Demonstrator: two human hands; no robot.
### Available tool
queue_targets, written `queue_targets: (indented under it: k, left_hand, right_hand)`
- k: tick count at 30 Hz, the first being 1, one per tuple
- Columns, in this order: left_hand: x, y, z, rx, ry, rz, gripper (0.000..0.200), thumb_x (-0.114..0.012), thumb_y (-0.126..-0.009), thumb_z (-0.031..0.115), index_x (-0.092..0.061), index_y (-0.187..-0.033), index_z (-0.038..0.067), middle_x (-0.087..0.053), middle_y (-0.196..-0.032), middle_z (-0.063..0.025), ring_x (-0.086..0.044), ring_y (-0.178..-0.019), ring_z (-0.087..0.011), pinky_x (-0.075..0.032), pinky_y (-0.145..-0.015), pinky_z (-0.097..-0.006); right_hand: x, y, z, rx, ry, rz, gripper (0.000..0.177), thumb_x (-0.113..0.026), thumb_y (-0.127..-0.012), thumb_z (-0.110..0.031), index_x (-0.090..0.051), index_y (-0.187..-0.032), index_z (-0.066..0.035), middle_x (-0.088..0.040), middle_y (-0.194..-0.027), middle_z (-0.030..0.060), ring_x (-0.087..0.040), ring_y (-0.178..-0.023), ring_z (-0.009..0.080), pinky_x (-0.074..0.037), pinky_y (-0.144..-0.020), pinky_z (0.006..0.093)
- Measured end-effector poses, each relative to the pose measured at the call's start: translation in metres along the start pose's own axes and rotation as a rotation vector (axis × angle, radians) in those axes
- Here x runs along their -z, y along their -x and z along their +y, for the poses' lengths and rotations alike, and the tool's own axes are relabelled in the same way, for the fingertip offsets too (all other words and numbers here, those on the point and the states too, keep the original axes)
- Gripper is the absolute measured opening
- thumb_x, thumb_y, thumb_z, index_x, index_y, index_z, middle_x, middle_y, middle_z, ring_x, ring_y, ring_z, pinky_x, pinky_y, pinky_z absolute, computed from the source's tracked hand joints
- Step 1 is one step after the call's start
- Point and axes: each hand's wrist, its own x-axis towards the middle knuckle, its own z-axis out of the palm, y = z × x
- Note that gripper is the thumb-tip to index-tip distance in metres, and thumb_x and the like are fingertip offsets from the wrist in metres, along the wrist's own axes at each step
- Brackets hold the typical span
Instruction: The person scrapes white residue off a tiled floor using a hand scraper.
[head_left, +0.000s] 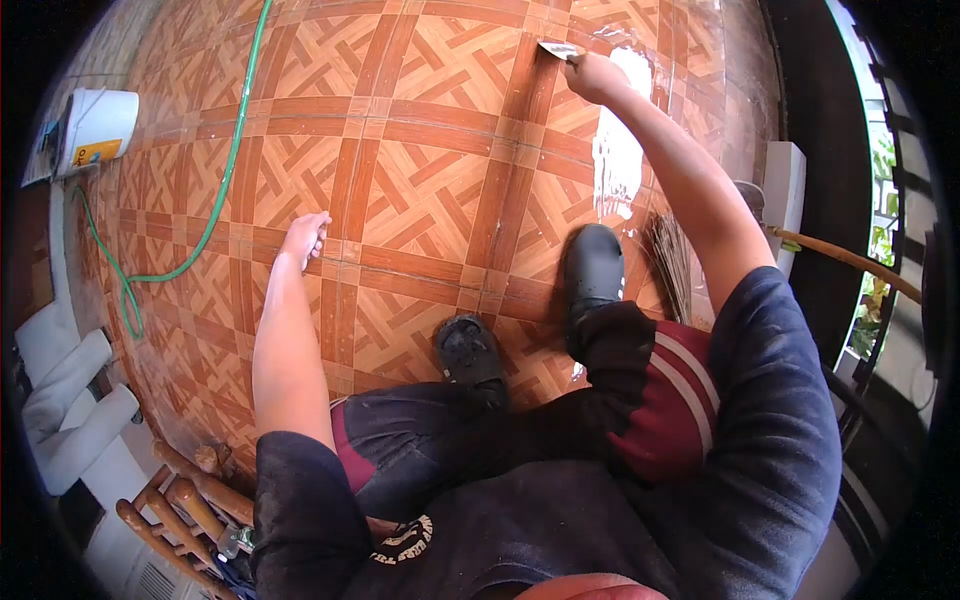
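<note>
My right hand (pixel 592 78) is closed around the handle of a scraper (pixel 560 50), whose flat metal blade points left over the tiled floor (pixel 430 150). Just right of that hand, a bright white wet-looking patch (pixel 618 160) runs down the tiles toward my shoe. My left hand (pixel 306 238) hangs over the floor at the left, its fingers curled together; whether they hold anything is too small to tell.
A green hose (pixel 238 140) curves across the floor at the left, near a white bucket (pixel 102 125). Dark shoes (pixel 594 265) are below. A stick broom (pixel 668 262) lies at the right. Wooden furniture (pixel 185 505) and white rolls (pixel 95 430) sit lower left.
</note>
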Motion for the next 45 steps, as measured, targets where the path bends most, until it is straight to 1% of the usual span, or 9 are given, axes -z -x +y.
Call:
queue_targets:
  k: [6,11,18,24,28,31,32,38,45]
  left_hand:
    - [0.010,0.006,-0.011,0.017,0.056,0.053,0.028,-0.055,-0.090,0.037,-0.058,-0.096,0.009,-0.045,-0.066,0.0024,-0.039,-0.048,-0.0058,-0.030,-0.038,-0.0205]
    - [0.005,0.003,-0.006,0.027,0.051,0.042,0.028,-0.057,-0.090,0.039,-0.057,-0.098,0.012,-0.043,-0.066,0.0042,-0.038,-0.050,-0.0052,-0.030,-0.041,-0.0190]
    - [-0.001,0.004,-0.001,0.028,0.040,0.017,0.028,-0.057,-0.090,0.039,-0.057,-0.097,0.012,-0.043,-0.066,0.0043,-0.038,-0.048,-0.0050,-0.029,-0.039,-0.0188]
    - [0.009,0.011,-0.017,0.082,0.016,0.052,0.029,-0.055,-0.091,0.038,-0.057,-0.097,0.010,-0.043,-0.064,0.0034,-0.037,-0.047,-0.0061,-0.028,-0.038,-0.0206]
    - [0.017,0.015,-0.025,0.116,0.056,0.081,0.028,-0.055,-0.091,0.038,-0.056,-0.096,0.011,-0.044,-0.064,0.0036,-0.037,-0.047,-0.0057,-0.029,-0.038,-0.0201]
    - [0.018,0.010,-0.022,0.118,0.117,0.103,0.027,-0.056,-0.091,0.038,-0.057,-0.096,0.011,-0.044,-0.064,0.0039,-0.037,-0.047,-0.0054,-0.028,-0.038,-0.0196]
    - [0.018,0.009,-0.021,0.126,0.150,0.114,0.026,-0.056,-0.090,0.037,-0.057,-0.096,0.012,-0.044,-0.064,0.0041,-0.037,-0.046,-0.0052,-0.028,-0.038,-0.0193]
    - [0.006,-0.001,-0.005,0.095,0.106,0.080,0.025,-0.056,-0.090,0.036,-0.057,-0.095,0.011,-0.045,-0.064,0.0044,-0.038,-0.047,-0.0050,-0.029,-0.039,-0.0192]
    - [-0.001,0.002,0.007,0.057,0.086,0.065,0.026,-0.056,-0.090,0.036,-0.057,-0.096,0.010,-0.045,-0.064,0.0032,-0.038,-0.048,-0.0055,-0.029,-0.040,-0.0202]
  right_hand:
    - [-0.030,0.170,0.020,0.066,0.070,-0.148,0.035,-0.042,-0.090,-0.028,-0.060,-0.114,-0.010,-0.065,-0.080,0.0229,-0.064,-0.073,0.0405,-0.052,-0.070,0.0500]
    - [-0.011,0.273,0.020,-0.029,0.032,-0.232,0.032,-0.046,-0.088,-0.028,-0.061,-0.113,-0.014,-0.065,-0.079,0.0222,-0.065,-0.074,0.0398,-0.052,-0.070,0.0500]
    - [-0.043,0.152,0.073,-0.139,0.044,0.000,0.036,-0.047,-0.089,-0.038,-0.064,-0.116,-0.022,-0.065,-0.081,0.0223,-0.064,-0.074,0.0395,-0.052,-0.069,0.0482]
    - [-0.016,-0.032,0.119,-0.013,-0.050,0.123,0.034,-0.047,-0.085,-0.037,-0.066,-0.100,-0.013,-0.066,-0.092,0.0209,-0.063,-0.086,0.0402,-0.050,-0.079,0.0460]
    - [-0.007,-0.039,0.104,-0.059,-0.016,0.074,0.036,-0.044,-0.087,-0.036,-0.065,-0.105,-0.014,-0.066,-0.095,0.0195,-0.063,-0.089,0.0384,-0.050,-0.081,0.0444]
    - [-0.026,0.056,0.067,-0.119,0.081,-0.072,0.040,-0.039,-0.091,-0.041,-0.063,-0.114,-0.019,-0.067,-0.090,0.0176,-0.065,-0.081,0.0382,-0.051,-0.077,0.0481]
    - [-0.031,0.100,0.055,-0.070,-0.024,-0.033,0.034,-0.044,-0.090,-0.031,-0.065,-0.091,-0.004,-0.065,-0.084,0.0236,-0.064,-0.075,0.0411,-0.052,-0.070,0.0497]
    - [-0.048,0.254,0.006,-0.009,0.052,-0.170,0.037,-0.048,-0.088,-0.026,-0.055,-0.122,-0.013,-0.063,-0.067,0.0228,-0.064,-0.060,0.0379,-0.052,-0.056,0.0488]
    - [-0.063,0.079,0.022,0.002,0.060,-0.014,0.030,-0.050,-0.085,-0.031,-0.067,-0.092,-0.007,-0.066,-0.076,0.0205,-0.066,-0.074,0.0359,-0.054,-0.066,0.0464]
